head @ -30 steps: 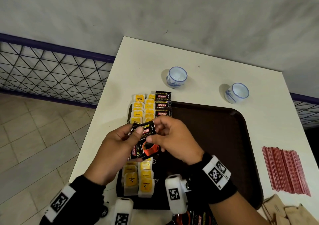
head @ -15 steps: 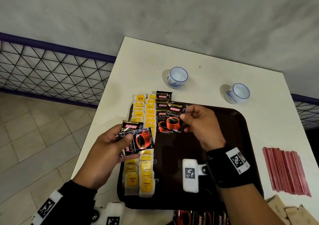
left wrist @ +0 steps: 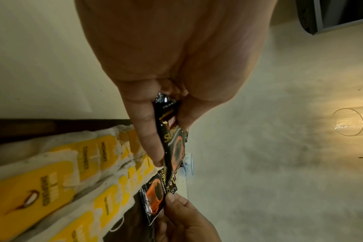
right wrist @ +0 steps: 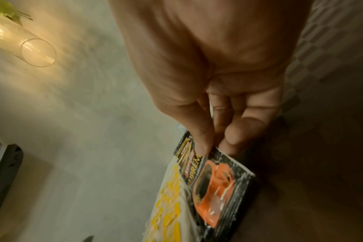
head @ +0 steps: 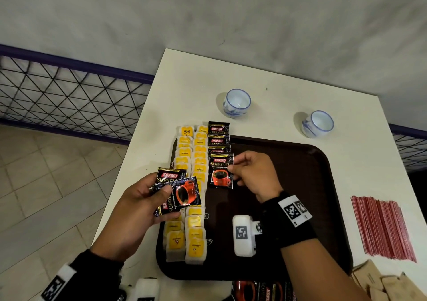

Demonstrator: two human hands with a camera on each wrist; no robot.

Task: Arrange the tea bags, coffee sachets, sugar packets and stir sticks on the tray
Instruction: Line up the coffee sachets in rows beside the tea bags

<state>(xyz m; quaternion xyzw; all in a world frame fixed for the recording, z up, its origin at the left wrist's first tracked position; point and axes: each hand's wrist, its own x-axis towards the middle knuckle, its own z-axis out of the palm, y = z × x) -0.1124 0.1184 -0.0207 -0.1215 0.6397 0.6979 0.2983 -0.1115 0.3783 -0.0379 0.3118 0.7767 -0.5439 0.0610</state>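
Note:
A dark brown tray (head: 300,185) lies on the white table. Two rows of yellow-tagged tea bags (head: 194,185) run along its left side. Beside them a column of black coffee sachets (head: 218,136) overlaps toward the far edge. My right hand (head: 250,173) pinches one coffee sachet (head: 220,171) by its right edge, low at the near end of that column; the right wrist view shows thumb and fingers on this sachet (right wrist: 215,188). My left hand (head: 141,206) grips a small stack of sachets (head: 179,192) over the tray's left rim, also seen as held sachets (left wrist: 172,142).
Two white cups with blue rims (head: 236,103) (head: 317,124) stand beyond the tray. A bundle of red stir sticks (head: 381,226) lies right of the tray, with brown sugar packets (head: 381,284) nearer. More coffee sachets (head: 261,291) lie at the near edge. A mesh railing (head: 69,97) is left.
My right hand took one sachet from the left hand's stack and carried it forward to the near end of the sachet column. The left hand drew back left with the remaining sachets.

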